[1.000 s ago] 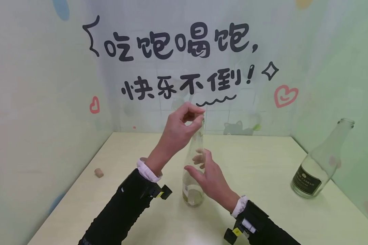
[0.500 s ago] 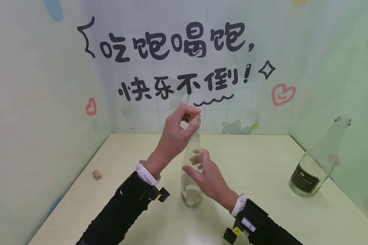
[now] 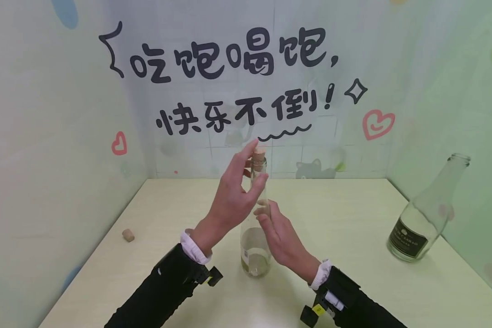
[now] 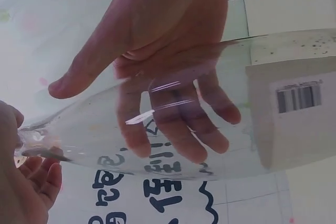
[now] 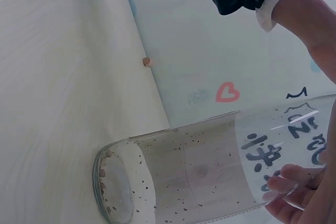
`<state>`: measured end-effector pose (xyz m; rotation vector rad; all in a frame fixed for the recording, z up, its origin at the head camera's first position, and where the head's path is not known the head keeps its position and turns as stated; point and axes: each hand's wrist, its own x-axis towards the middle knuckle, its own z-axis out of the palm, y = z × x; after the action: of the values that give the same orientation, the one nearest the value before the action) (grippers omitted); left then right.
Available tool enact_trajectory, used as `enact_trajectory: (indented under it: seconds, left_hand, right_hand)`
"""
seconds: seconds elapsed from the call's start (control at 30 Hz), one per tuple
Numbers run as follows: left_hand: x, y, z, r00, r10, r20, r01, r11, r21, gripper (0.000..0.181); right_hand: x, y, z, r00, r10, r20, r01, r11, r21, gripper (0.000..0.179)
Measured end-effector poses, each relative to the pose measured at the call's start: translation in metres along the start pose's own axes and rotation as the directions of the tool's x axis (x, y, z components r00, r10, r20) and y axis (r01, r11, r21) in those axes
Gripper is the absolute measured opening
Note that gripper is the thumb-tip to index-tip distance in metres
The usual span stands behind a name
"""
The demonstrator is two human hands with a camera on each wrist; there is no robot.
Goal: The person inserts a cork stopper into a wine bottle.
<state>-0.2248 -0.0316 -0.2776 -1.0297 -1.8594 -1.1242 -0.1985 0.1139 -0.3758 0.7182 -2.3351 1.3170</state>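
A tall clear glass bottle stands upright mid-table with a cork in its mouth. My left hand is beside the neck, index finger straight up next to the cork and thumb spread apart near the glass. My right hand is at the bottle's right side. Through the glass in the left wrist view, the right hand's fingers stretch loosely behind the body, with the thumb held away from the glass. A white label with a barcode is on the lower body.
Another cork lies on the table at left. A second clear bottle with a black label and no visible stopper stands at right by the side wall. Printed panels enclose the back and sides.
My left fingers and thumb have parted from their pinch over the bottle's mouth, leaving the cork in plain view. My right thumb has shifted up and rightward. The head view has moved slightly.
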Motion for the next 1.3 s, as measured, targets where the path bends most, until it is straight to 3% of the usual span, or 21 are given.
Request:
enact_trajectory:
  seconds: [0.13,0.23,0.33,0.5,0.57,0.6,0.77,0.97,1.3]
  left_hand:
    - [-0.017,-0.005,-0.002,0.989,-0.136,0.061,0.137,0.99,-0.016,0.074]
    - [-0.033,-0.012,-0.004,0.954,-0.264,0.14,0.267,0.964,0.0,0.077]
    - [-0.049,-0.019,-0.008,0.892,-0.387,0.233,0.392,0.92,0.024,0.081]
    - [-0.075,-0.025,-0.012,0.769,-0.535,0.35,0.535,0.838,0.106,0.092]
    - [-0.084,-0.026,-0.012,0.735,-0.567,0.371,0.565,0.815,0.128,0.095]
    - [-0.087,-0.026,-0.011,0.727,-0.573,0.379,0.573,0.81,0.126,0.095]
    - [-0.102,-0.03,-0.004,0.714,-0.569,0.409,0.587,0.804,0.092,0.099]
    - [-0.112,-0.034,0.004,0.697,-0.564,0.444,0.602,0.796,0.065,0.097]
    - [-0.109,-0.038,0.004,0.71,-0.556,0.432,0.588,0.806,0.07,0.091]
  right_hand:
    - [0.001,0.002,-0.003,1.0,-0.015,-0.022,0.015,1.0,-0.011,0.036]
    - [0.001,0.003,-0.006,0.999,-0.015,-0.035,0.014,1.0,-0.013,0.036]
    - [0.001,0.006,-0.01,0.999,-0.007,-0.038,0.006,1.0,-0.007,0.039]
    - [-0.001,0.016,-0.017,0.999,0.02,-0.032,-0.021,0.999,-0.044,0.044]
    - [-0.001,0.022,-0.02,0.999,0.029,-0.035,-0.031,0.996,-0.078,0.045]
    - [-0.002,0.025,-0.021,0.999,0.03,-0.037,-0.033,0.994,-0.1,0.045]
    - [-0.002,0.041,-0.028,0.999,0.043,-0.021,-0.046,0.982,-0.184,0.047]
    - [-0.005,0.056,-0.036,0.99,0.137,0.024,-0.128,0.969,-0.213,0.058]
    - [-0.007,0.083,-0.053,0.982,0.188,0.019,-0.175,0.94,-0.293,0.06]
